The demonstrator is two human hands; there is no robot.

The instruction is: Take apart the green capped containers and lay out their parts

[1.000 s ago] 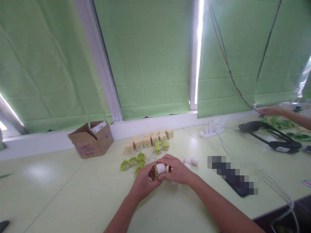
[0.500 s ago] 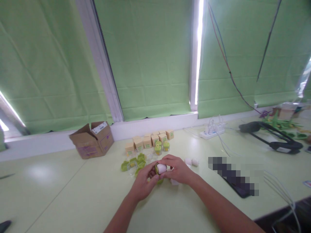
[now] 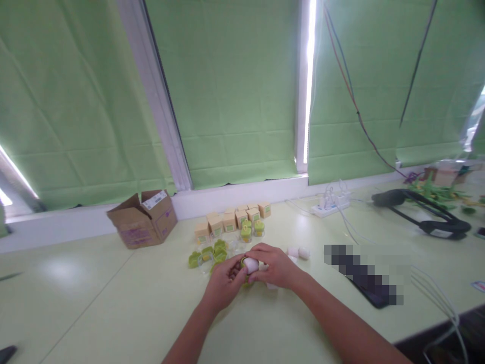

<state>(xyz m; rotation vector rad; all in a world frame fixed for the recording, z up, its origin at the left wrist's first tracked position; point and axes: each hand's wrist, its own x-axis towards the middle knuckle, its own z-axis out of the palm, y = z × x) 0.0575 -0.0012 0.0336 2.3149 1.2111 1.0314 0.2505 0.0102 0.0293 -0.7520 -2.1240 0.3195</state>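
My left hand (image 3: 223,284) and my right hand (image 3: 275,265) meet over the pale green table (image 3: 113,303), both closed around a small white egg-shaped piece (image 3: 250,264) seated in a green holder. Just beyond my hands lie several loose green holders (image 3: 206,253) and two more white pieces (image 3: 299,252). Behind them stands a row of small tan boxes (image 3: 227,221) with two green-capped little jars (image 3: 252,229).
An open cardboard box (image 3: 142,217) sits at the back left by the window sill. A white power strip (image 3: 329,205) with cables, a black stand (image 3: 424,212) and green items lie at the right. A dark flat object (image 3: 373,288) lies near my right arm.
My hands have lowered slightly toward the table with the white piece. The other person's arm at the far right has left the view.
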